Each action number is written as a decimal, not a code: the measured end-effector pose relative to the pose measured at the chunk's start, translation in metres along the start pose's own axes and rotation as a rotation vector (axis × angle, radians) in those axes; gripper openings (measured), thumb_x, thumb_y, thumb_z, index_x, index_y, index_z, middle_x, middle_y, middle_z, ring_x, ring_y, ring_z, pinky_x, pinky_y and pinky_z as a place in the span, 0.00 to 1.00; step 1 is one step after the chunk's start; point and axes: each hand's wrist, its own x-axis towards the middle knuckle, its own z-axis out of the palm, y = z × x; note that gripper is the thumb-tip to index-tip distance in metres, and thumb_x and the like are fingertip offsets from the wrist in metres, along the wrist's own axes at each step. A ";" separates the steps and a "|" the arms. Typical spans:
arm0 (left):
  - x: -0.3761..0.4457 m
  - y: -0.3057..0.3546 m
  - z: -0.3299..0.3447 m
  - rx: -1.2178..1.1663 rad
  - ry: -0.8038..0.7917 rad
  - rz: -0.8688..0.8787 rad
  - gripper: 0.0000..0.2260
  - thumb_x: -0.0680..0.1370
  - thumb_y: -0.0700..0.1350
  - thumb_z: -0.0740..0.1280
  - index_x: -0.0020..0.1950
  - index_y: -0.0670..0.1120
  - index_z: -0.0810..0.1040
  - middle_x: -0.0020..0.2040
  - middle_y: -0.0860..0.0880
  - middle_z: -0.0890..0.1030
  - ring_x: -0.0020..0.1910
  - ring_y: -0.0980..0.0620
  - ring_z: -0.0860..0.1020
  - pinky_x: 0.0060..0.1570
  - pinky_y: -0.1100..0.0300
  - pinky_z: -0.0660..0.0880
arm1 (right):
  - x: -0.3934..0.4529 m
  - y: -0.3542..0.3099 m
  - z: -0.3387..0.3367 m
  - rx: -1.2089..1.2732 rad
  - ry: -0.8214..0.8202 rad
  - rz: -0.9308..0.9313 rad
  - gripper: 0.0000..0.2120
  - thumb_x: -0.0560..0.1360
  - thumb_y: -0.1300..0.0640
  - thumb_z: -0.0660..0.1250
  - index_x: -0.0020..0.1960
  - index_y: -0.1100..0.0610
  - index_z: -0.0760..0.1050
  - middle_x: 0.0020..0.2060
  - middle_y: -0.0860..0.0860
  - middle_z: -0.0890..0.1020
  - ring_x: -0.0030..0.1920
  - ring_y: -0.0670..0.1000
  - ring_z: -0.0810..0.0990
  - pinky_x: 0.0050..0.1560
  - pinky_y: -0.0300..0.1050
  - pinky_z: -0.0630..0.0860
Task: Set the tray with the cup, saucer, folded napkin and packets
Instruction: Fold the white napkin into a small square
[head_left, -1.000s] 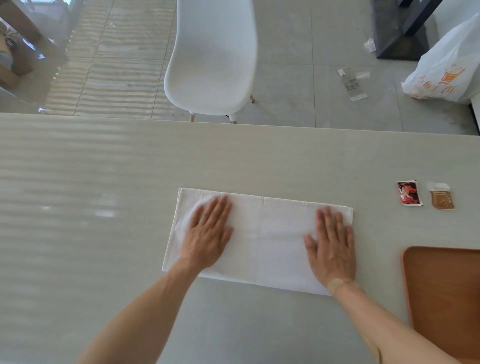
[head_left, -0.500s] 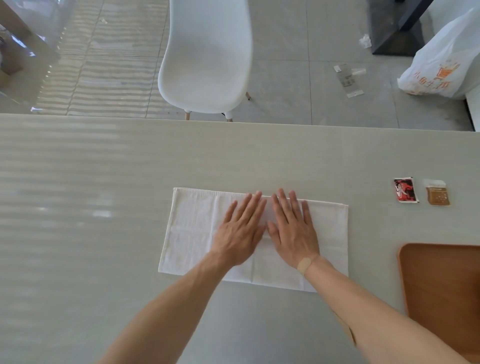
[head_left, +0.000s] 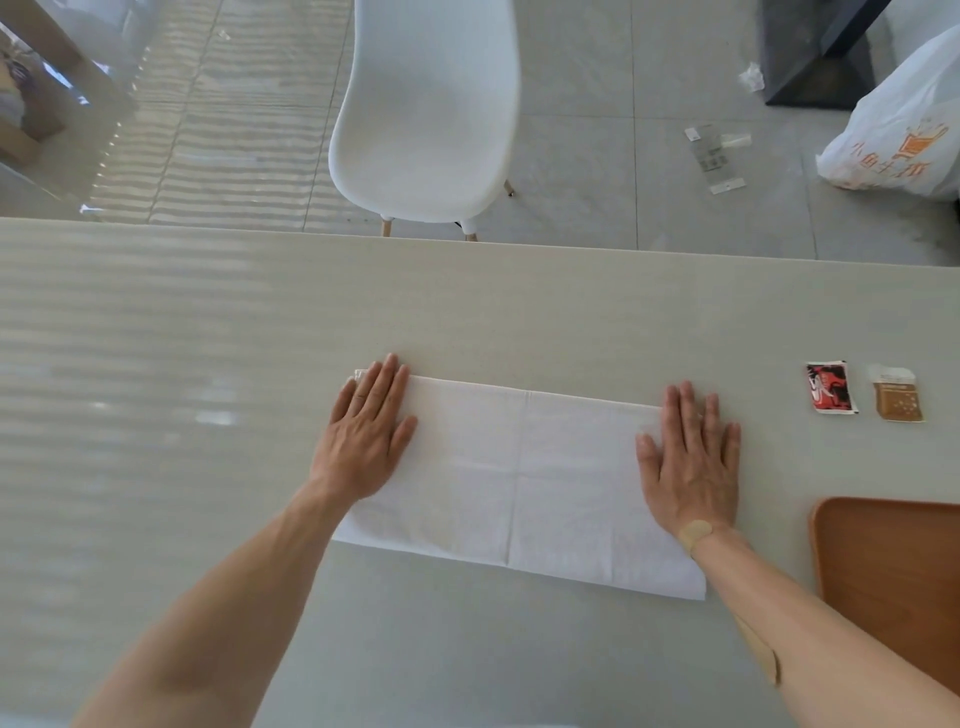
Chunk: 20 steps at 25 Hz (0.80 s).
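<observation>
The napkin (head_left: 524, 483) is pressed flat on the desk (head_left: 208, 364) by the open left hand (head_left: 366, 434) and open right hand (head_left: 693, 467); uneven pressure could skew the next fold.

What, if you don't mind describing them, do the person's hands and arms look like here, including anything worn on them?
Both arms are bare to the frame's edge, with no sleeves, gloves, rings or watch visible. The left hand carries nothing. The right hand has a small tan adhesive plaster at the wrist, and a second, longer tan plaster strip runs along the right forearm's underside.
</observation>
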 end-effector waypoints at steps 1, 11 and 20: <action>0.001 0.000 0.000 -0.003 -0.005 -0.004 0.28 0.83 0.58 0.43 0.80 0.48 0.47 0.81 0.50 0.47 0.79 0.52 0.46 0.77 0.51 0.46 | 0.000 -0.002 0.000 -0.001 -0.009 -0.002 0.32 0.79 0.41 0.42 0.79 0.55 0.47 0.79 0.51 0.51 0.79 0.58 0.46 0.76 0.64 0.47; -0.088 0.014 0.004 -0.229 0.023 -0.487 0.33 0.78 0.65 0.45 0.80 0.50 0.50 0.81 0.49 0.52 0.79 0.47 0.50 0.76 0.46 0.47 | -0.075 0.011 -0.007 0.085 -0.060 0.024 0.36 0.77 0.37 0.40 0.78 0.56 0.54 0.79 0.54 0.55 0.78 0.59 0.52 0.75 0.68 0.49; -0.138 0.027 -0.010 -0.230 -0.050 -0.618 0.27 0.80 0.57 0.60 0.76 0.48 0.61 0.77 0.47 0.60 0.72 0.41 0.61 0.67 0.45 0.62 | -0.129 0.014 -0.007 0.016 -0.169 0.021 0.43 0.72 0.33 0.23 0.78 0.53 0.49 0.79 0.52 0.51 0.79 0.59 0.50 0.75 0.66 0.47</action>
